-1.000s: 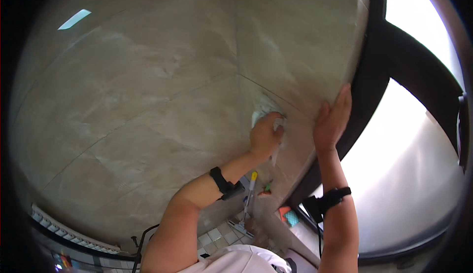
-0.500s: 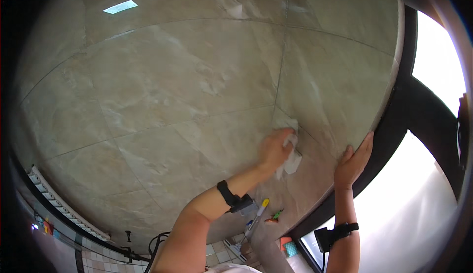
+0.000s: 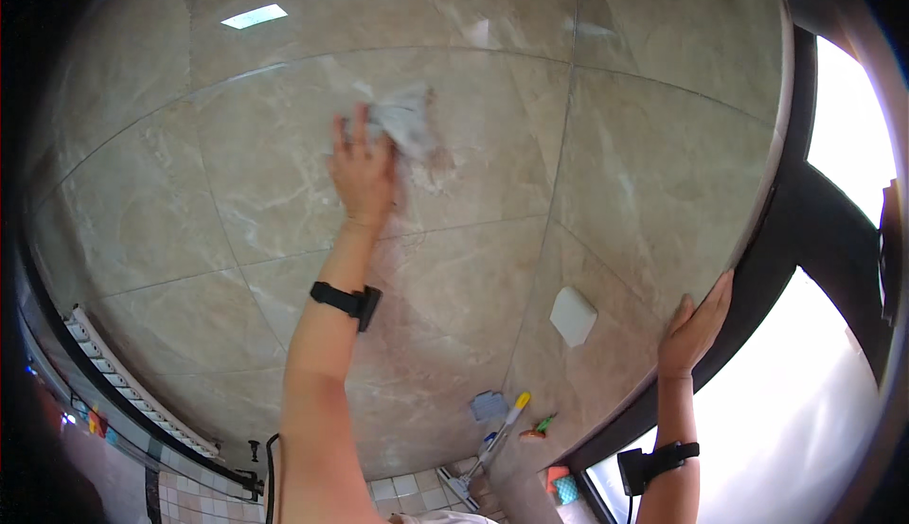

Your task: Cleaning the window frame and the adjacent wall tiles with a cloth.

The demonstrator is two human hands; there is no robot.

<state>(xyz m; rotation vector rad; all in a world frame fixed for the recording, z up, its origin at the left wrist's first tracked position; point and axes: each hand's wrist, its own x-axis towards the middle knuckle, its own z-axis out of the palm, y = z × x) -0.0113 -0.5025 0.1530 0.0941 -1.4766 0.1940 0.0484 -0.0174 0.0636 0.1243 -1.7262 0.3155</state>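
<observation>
My left hand (image 3: 362,169) is raised high and presses a crumpled pale cloth (image 3: 409,126) flat against the beige marble-look tiled wall (image 3: 653,174). The cloth sticks out above and to the right of my fingers. A black band sits on that wrist. My right hand (image 3: 696,327) rests flat with fingers together on the wall's right edge, beside the dark window frame (image 3: 805,230), and holds nothing. It also wears a black wrist band.
A white wall switch plate (image 3: 573,316) sits left of my right hand. Below, on the floor, lie a mop with a yellow and white handle (image 3: 502,425), a blue cloth (image 3: 489,404) and small coloured items. A bright window (image 3: 795,410) fills the right.
My left hand has swept the cloth up and to the left across the tiles. The right hand has stayed on the wall edge by the window frame.
</observation>
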